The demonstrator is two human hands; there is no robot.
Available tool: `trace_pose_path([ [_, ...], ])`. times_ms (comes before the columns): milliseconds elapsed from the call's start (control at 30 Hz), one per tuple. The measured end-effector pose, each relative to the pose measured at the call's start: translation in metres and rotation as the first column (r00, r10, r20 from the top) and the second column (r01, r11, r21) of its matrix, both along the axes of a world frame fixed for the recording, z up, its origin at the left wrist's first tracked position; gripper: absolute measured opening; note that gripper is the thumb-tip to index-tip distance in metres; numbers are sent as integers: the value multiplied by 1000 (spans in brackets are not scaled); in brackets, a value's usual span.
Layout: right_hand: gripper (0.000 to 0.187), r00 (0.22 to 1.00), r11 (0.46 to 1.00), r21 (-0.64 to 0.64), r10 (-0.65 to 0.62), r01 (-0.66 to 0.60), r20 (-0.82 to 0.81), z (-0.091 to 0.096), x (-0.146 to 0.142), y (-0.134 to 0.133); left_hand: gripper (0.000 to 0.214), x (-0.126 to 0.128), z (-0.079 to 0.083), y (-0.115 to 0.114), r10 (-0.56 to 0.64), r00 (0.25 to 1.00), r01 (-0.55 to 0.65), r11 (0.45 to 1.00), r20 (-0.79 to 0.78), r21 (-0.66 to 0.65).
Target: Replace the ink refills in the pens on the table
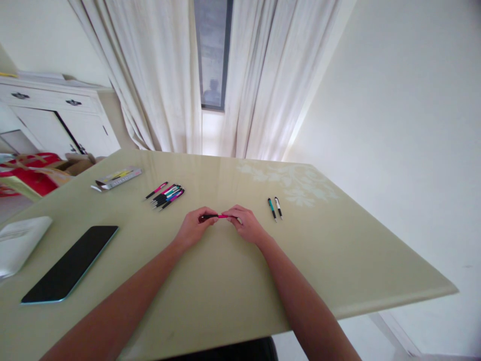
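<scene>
Both my hands meet over the middle of the pale green table (pixel 225 281), holding one pink and black pen (pixel 215 216) level between them. My left hand (pixel 193 226) pinches its black end, and my right hand (pixel 244 223) pinches its pink end. A small heap of several coloured pens (pixel 168 196) lies to the left of my hands. A teal pen (pixel 271 208) and a white pen (pixel 278 207) lie side by side to the right of my right hand.
A black tablet (pixel 71 263) lies flat at the near left, with a white object (pixel 17 243) at the table's left edge. A flat pen box (pixel 117 178) lies at the far left. Curtains and a white cabinet (pixel 56 115) stand behind the table.
</scene>
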State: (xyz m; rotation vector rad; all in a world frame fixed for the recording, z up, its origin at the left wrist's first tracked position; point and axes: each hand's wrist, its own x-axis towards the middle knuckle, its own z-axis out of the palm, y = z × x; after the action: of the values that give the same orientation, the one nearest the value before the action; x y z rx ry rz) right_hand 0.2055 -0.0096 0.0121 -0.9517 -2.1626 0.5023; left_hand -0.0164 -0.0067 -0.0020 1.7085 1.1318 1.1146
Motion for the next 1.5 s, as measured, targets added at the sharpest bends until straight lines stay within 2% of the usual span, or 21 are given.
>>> trace_pose_path([
  [167, 29, 1000, 1000, 6, -15, 15, 3, 0, 0, -1, 26, -1, -2, 1, -2, 999, 3, 1000, 32, -30],
  [433, 29, 1000, 1000, -14, -7, 8, 10, 2, 0, 0, 26, -1, -2, 2, 8, 999, -8, 1000, 35, -9],
  [667, 31, 1000, 988, -153, -19, 15, -24, -1, -2, -1, 27, -1, -2, 0, -25, 999, 25, 1000, 42, 2],
  [833, 29, 996, 987, -149, -74, 65, -56, 2, -5, -2, 38, 2, 0, -1, -57, 998, 57, 998, 23, -15],
  [1000, 29, 980, 976, -135, -185, 173, -80, 3, -2, 0, 42, -1, 0, 3, 36, 999, -35, 999, 29, -36],
  [1167, 30, 980, 970, -185, -177, 159, -86, 3, 1, 1, 33, -4, -2, 6, 1, 997, -5, 999, 77, 45],
  [1267, 31, 974, 965, -198, -195, 170, -113, 3, 0, 1, 45, -2, -2, 7, 30, 994, -31, 1000, 109, 4],
  [1400, 30, 963, 960, -187, -235, 208, -133, 2, 1, 3, 42, -2, 0, 7, 52, 998, -50, 997, 41, -65],
  [1500, 30, 964, 961, -184, -232, 207, -128, 0, 2, 5, 36, -3, 0, 7, 58, 998, -57, 998, 22, -27],
])
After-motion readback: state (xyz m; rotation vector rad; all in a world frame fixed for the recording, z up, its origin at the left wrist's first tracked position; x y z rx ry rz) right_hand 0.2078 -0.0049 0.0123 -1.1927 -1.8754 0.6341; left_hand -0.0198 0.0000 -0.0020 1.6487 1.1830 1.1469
